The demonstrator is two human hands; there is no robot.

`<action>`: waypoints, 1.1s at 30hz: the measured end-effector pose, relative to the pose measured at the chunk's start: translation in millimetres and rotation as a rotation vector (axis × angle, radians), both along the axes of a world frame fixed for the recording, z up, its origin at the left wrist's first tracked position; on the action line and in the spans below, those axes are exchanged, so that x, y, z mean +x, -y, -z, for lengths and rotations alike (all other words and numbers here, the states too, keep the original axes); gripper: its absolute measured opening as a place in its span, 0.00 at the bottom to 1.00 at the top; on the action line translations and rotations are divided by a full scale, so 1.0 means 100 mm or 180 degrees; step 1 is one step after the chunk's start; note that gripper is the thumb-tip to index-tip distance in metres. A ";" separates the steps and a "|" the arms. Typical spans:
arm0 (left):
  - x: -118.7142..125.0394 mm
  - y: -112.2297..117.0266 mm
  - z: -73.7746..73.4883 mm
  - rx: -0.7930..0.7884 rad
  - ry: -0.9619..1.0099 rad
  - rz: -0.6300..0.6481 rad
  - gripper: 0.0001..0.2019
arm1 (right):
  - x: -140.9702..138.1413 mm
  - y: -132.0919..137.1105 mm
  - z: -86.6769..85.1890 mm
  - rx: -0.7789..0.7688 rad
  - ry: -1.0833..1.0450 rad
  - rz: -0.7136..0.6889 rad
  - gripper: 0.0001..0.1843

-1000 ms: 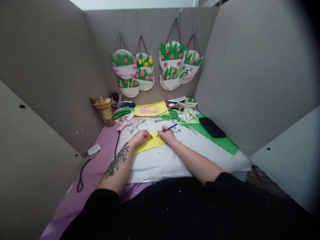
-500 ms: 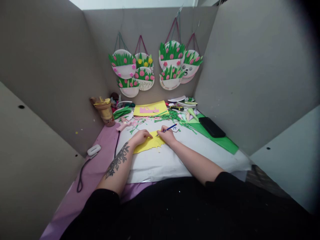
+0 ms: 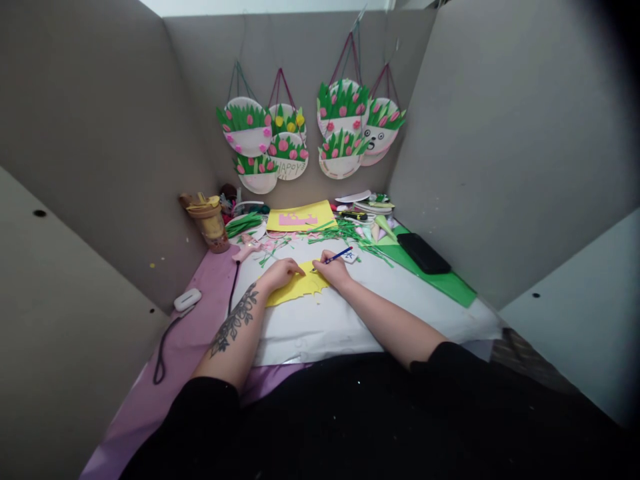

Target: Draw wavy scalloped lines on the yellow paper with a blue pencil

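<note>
A blue pencil (image 3: 339,256) slants up to the right out of my right hand (image 3: 332,268), whose fingers are closed around it. Its tip is at a yellow sheet of paper (image 3: 295,290) with a jagged, cut-out near edge. On the left part of that sheet rests my left hand (image 3: 281,272), one finger stretched out towards the pencil tip and the others partly curled. Both hands lie low on white paper (image 3: 310,333) that covers the table. A small white piece with a dark mark (image 3: 350,256) lies just beyond my right hand.
Behind lie a yellow sheet (image 3: 301,215) with a pink cut piece, green paper strips (image 3: 340,231) and a yellow-black cutter (image 3: 353,215). A pink glue gun (image 3: 247,251) and a cup (image 3: 213,227) stand left; a black phone (image 3: 424,253) lies right. Paper-plate flower baskets (image 3: 247,127) hang behind.
The pencil has shifted very slightly at its tip on the yellow sheet. My left hand stays in place, and the view has tilted a little.
</note>
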State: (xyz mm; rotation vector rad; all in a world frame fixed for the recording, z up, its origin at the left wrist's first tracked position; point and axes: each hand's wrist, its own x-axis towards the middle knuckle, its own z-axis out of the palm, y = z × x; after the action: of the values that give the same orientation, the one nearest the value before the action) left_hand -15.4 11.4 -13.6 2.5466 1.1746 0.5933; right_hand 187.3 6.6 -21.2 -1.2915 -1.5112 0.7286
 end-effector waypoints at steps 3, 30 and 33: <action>0.00 0.00 0.00 0.0027 0.0010 0.0009 0.25 | 0.02 0.02 -0.02 -0.0024 -0.0066 0.0038 0.11; 0.01 0.02 -0.03 -0.0001 -0.0014 -0.0021 0.24 | 0.03 0.06 -0.06 -0.0007 -0.0155 0.0034 0.09; 0.02 0.03 -0.03 -0.0003 -0.0017 -0.0027 0.24 | 0.04 0.05 -0.04 -0.0032 -0.0167 0.0014 0.09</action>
State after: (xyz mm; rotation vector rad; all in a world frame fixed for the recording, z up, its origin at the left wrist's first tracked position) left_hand -13.9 8.8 -10.4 2.5451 1.1879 0.5881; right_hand 191.8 1.6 -17.5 -1.2734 -1.4639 0.7623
